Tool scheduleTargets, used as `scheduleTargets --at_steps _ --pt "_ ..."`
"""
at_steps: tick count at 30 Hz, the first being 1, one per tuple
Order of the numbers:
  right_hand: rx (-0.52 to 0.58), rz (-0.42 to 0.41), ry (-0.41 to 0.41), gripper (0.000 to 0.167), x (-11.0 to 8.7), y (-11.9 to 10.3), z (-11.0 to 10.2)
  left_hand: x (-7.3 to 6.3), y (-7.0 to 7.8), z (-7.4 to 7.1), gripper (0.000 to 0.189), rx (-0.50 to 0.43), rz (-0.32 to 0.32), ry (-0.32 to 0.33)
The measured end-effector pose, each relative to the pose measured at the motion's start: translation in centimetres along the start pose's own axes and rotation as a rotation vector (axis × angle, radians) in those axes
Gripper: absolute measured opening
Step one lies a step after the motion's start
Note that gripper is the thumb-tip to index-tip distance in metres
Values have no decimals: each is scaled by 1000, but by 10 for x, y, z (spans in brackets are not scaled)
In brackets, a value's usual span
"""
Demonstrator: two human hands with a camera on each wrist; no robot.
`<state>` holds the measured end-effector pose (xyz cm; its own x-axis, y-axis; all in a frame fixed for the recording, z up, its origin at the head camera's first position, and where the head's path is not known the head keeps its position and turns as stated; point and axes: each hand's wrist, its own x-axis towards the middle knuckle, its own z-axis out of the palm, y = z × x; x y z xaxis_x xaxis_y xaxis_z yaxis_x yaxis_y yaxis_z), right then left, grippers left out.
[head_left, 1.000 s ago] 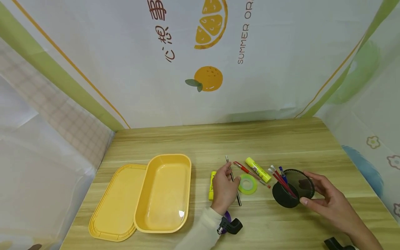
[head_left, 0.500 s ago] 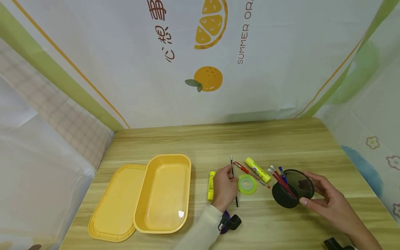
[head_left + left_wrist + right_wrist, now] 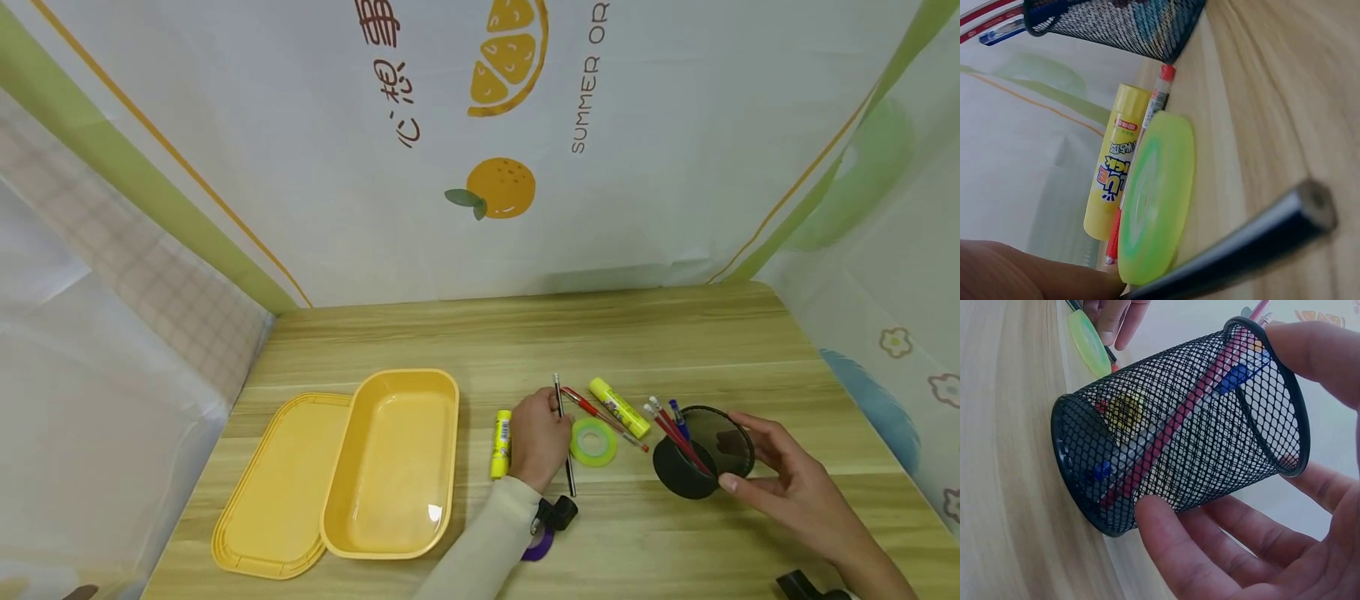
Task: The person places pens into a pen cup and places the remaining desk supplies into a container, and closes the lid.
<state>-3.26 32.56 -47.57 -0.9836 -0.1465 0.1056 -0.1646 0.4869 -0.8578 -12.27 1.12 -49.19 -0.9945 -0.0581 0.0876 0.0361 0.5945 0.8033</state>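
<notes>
The left hand (image 3: 540, 437) curls its fingers, tips hard to make out, around a dark pencil (image 3: 559, 397), covering its middle. Near its wrist, a black camera (image 3: 561, 512) partly hides a purple ring (image 3: 537, 550). The right hand (image 3: 791, 487), fingers bent, grips a mesh cup (image 3: 684, 477).

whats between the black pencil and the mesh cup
In the head view, a green tape roll and a red pen lie between the black pencil and the mesh cup, with a yellow glue stick slightly farther back.

Black mesh cup (image 3: 1172, 437), tilted, red pencils (image 3: 672, 428) inside, dark pencil (image 3: 1241, 251) beside tape (image 3: 1175, 187)
</notes>
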Motion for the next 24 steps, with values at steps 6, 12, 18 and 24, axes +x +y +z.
scheduleTargets --at_steps 6,12,18,24 --pt "-9 0 -4 77 0 -1 -1 1 2 -1 23 83 20 15" --pt "-13 -12 -3 77 0 -3 0 3 0 -2 23 82 20 15" --pt "-6 -26 4 78 0 -2 1 2 -2 -6 30 56 27 41" --pt "-3 -25 4 78 1 -2 1 4 -1 -10 32 -13 -12 33"
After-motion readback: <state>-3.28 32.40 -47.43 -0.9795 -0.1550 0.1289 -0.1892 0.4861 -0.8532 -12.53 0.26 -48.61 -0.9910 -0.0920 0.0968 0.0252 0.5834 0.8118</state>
